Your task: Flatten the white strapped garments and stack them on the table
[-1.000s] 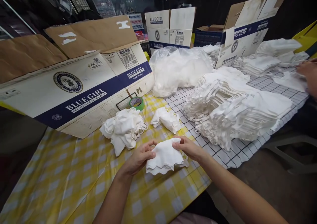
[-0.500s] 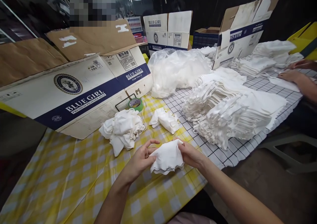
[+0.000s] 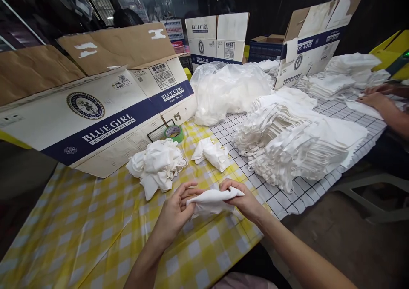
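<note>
Between my hands is a white cloth piece (image 3: pixel 209 198) with a scalloped edge, folded over along its top and held above the table edge. My left hand (image 3: pixel 177 208) has its left end between thumb and fingers. My right hand (image 3: pixel 241 199) pinches its right end, and a corner sticks out past the fingers. Just beyond lie a heap of crumpled white cloth pieces (image 3: pixel 157 163) and a smaller folded white bundle (image 3: pixel 211 153). To the right rise thick stacks of similar white cloth pieces (image 3: pixel 297 140).
A large carton (image 3: pixel 128 110) stands at the left, with a roll of green tape (image 3: pixel 174 133) beside it. Behind are a filled clear plastic bag (image 3: pixel 230 91) and more cartons (image 3: pixel 315 38). Another person's hands (image 3: pixel 378 97) handle white cloth at the far right. A yellow checked tablecloth (image 3: pixel 96 225) covers the near table.
The cloth between my hands was spread with its face showing; now its top is rolled or folded over. My right hand has shifted slightly right, its fingers curled over the edge.
</note>
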Action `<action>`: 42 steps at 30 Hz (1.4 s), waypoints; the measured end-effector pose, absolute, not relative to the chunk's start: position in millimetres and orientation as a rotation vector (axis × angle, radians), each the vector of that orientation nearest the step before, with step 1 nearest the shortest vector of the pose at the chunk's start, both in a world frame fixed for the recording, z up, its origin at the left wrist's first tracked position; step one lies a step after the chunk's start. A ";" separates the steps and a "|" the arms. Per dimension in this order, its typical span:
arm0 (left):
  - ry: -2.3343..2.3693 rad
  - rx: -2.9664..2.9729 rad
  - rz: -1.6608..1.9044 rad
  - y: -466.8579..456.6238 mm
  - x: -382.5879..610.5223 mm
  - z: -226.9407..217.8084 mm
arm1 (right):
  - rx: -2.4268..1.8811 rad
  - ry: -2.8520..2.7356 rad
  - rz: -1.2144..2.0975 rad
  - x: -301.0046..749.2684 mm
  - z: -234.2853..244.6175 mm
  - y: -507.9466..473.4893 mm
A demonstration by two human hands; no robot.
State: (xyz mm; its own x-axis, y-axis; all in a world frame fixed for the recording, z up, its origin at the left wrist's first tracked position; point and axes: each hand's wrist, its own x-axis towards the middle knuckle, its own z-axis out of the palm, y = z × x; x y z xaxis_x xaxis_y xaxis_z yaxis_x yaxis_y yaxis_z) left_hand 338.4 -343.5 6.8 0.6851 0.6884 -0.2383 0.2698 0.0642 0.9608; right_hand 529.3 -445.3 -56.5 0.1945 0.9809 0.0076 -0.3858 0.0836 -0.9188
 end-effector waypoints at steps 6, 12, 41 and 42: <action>0.935 1.352 0.375 -345.2 329.3 -19.9 | -0.999 -0.996 1.005 528.0 -51.0 -446.5; 0.769 0.685 0.259 -365.4 325.2 -28.5 | -1.110 -1.277 0.783 522.2 -42.1 -452.4; 0.766 0.445 0.575 -358.5 312.7 -28.6 | -1.254 -1.370 0.721 504.4 -62.4 -456.3; 0.766 0.422 0.571 -357.8 312.3 -31.2 | -1.255 -1.382 0.711 503.9 -61.4 -455.5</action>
